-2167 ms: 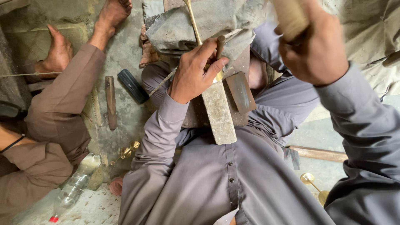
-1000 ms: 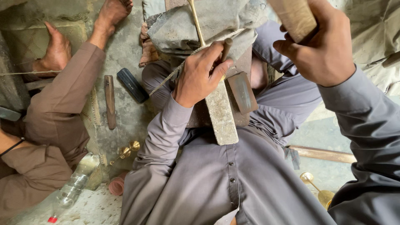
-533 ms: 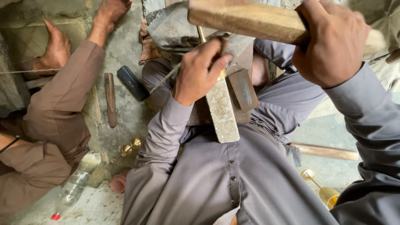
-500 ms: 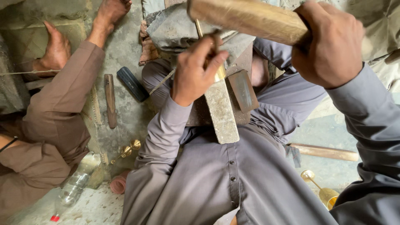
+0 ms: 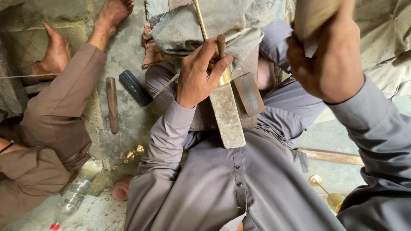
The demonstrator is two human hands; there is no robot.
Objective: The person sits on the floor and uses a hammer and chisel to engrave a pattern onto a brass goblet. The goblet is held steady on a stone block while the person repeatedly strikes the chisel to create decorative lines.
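— Hands first: how are yours placed?

— My left hand reaches forward from a bent elbow, sleeve running up from my lap. My right hand is raised high at the upper right, wrist cocked.

— What are they holding?

— Left fingers are curled shut around a short punch, pinching it upright over a brass rod that lies on a stone block. Right hand is clenched tight on a wooden mallet, its head running out of the top edge.

— Where does the block sit?

— On my lap, touching a dark metal wedge, with grey cloth bunched just beyond it.

— Any room around you?

— Little. Another person's leg crowds my left, with a bottle near it. A brass goblet lies on the floor to my right, well apart.
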